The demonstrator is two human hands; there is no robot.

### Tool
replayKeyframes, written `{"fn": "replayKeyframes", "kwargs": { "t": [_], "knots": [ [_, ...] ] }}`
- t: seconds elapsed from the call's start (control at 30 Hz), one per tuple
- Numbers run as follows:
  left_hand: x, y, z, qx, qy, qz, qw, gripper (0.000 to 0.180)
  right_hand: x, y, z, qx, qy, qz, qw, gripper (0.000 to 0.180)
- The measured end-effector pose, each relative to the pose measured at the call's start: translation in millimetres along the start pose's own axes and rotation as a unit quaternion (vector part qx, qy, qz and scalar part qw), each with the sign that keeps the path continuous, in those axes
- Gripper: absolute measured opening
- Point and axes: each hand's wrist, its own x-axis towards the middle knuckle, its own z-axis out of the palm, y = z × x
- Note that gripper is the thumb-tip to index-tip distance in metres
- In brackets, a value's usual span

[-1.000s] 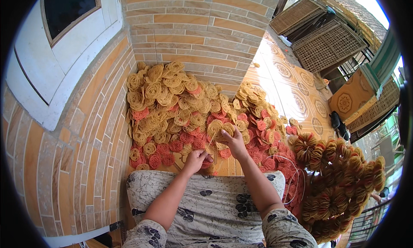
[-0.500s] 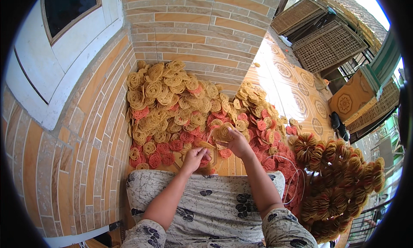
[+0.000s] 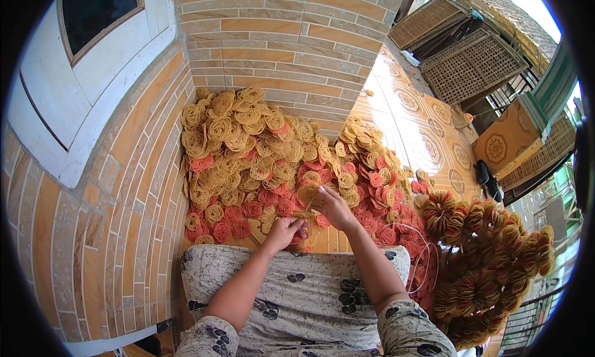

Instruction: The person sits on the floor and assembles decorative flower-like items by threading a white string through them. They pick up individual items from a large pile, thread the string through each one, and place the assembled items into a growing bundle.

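My right hand (image 3: 338,209) holds a yellow coiled disc (image 3: 308,194), which looks like dried noodle strands wound into a round. It is tilted, with the thumb and fingers at its right edge. Just below and to the left, my left hand (image 3: 285,233) is closed in a pinch. Thin yellowish strands show at its fingertips, but I cannot make out what it grips. Both hands are close together over my lap's far edge. Beyond them lies a heap of loose yellow coiled discs (image 3: 248,146) mixed with red coiled discs (image 3: 233,212).
At the right stand thick bunches of strung discs (image 3: 474,264), beside a looped white cord (image 3: 427,245). A tiled wall (image 3: 273,47) backs the heap, and a white door (image 3: 111,66) is at left. Woven racks (image 3: 474,66) and dark footwear (image 3: 488,180) lie farther right.
My right hand has shifted slightly left and down, and its disc has turned and moved left. My left hand has dropped a little, with the strands now lower at its fingertips.
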Motion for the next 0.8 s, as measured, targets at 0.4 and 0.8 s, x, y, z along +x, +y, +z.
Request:
{"fn": "replayKeyframes", "kwargs": {
  "t": [0.4, 0.8],
  "knots": [
    [2.7, -4.8, 0.2, -0.043, 0.011, -0.004, 0.999, 0.03, 17.2, 19.3, -20.1, 0.052, -0.036, -0.062, 0.996, 0.037],
    [-0.7, 0.1, 1.5, -0.062, 0.031, -0.011, 0.998, 0.029, 6.3, 9.9, -8.6, -0.351, -0.045, -0.268, 0.896, 0.033]
  ]
}}
